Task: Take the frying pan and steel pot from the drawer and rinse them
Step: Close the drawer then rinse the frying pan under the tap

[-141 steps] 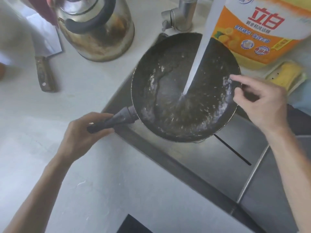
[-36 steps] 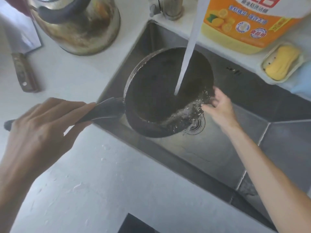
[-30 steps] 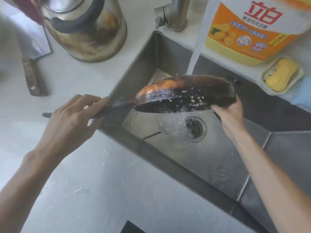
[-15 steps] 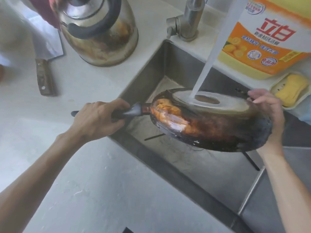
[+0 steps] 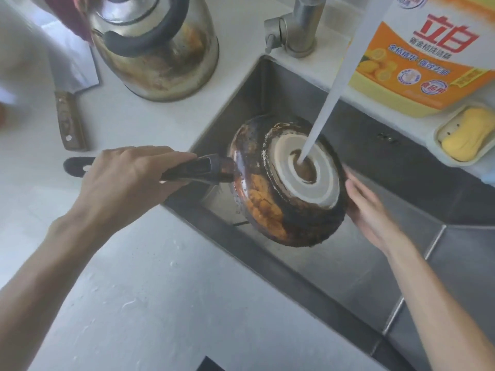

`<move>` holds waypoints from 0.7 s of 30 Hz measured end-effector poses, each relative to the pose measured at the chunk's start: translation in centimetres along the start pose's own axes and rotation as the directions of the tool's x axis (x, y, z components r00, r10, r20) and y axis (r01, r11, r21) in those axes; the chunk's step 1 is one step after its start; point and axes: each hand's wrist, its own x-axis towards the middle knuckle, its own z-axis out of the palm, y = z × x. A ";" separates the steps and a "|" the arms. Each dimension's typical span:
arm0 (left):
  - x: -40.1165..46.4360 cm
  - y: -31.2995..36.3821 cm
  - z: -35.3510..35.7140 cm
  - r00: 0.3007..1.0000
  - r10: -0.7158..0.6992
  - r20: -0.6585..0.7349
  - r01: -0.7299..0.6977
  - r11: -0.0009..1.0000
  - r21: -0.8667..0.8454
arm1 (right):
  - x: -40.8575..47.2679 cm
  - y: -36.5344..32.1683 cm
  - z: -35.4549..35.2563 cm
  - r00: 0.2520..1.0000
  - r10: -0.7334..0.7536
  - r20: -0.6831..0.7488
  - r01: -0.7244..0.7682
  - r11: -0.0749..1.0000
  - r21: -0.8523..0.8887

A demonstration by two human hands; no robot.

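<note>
Frying pan point(image 5: 281, 204) hangs upside down over the sink point(image 5: 348, 263), its base under the water stream point(image 5: 329, 103). My left hand point(image 5: 128, 183), at nine o'clock of it, grips the handle; my right hand point(image 5: 369, 210), at three o'clock, lies with straight fingers against the rim.

A pale desk point(image 5: 150, 303) carries a stained kettle point(image 5: 160, 49) and a cleaver point(image 5: 72, 103) at the back left, a detergent jug point(image 5: 417, 62) and a soap dish point(image 5: 466, 135) behind the sunken sink point(image 5: 348, 277).
</note>
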 end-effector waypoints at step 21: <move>-3.5 -1.9 3.5 0.987 -0.088 -0.136 0.051 0.966 -0.252 | -1.9 -7.8 -1.7 0.947 -0.314 0.063 0.319 0.909 -0.269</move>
